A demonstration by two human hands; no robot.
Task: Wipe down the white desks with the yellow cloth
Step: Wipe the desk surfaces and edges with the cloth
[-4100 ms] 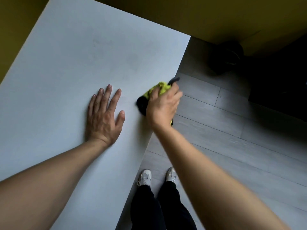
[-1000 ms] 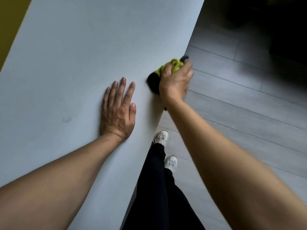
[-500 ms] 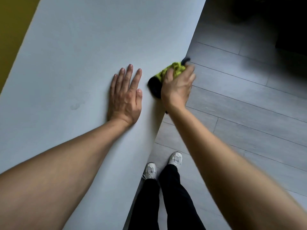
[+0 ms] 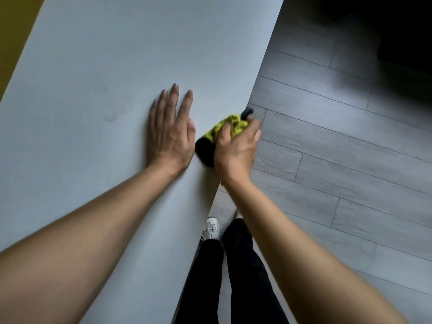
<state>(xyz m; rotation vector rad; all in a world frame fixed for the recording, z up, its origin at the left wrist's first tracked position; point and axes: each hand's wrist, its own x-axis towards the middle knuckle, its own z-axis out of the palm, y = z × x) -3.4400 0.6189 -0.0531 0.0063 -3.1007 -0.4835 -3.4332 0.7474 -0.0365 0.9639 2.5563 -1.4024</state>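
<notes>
A faint smudge [image 4: 109, 116] sits on the white desk [image 4: 117, 54], left of the left hand [image 4: 170, 134], which lies flat with fingers straight, holding nothing. Just beside it, the right hand [image 4: 236, 148] grips the bunched yellow cloth [image 4: 230, 126] at the desk's right edge. Working so near the edge, the cloth could slip off, and the smudge may get missed.

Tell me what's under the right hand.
The right hand grips the bunched yellow cloth, with a black part, against the white desk edge. The cloth's underside and the desk beneath it are hidden.
</notes>
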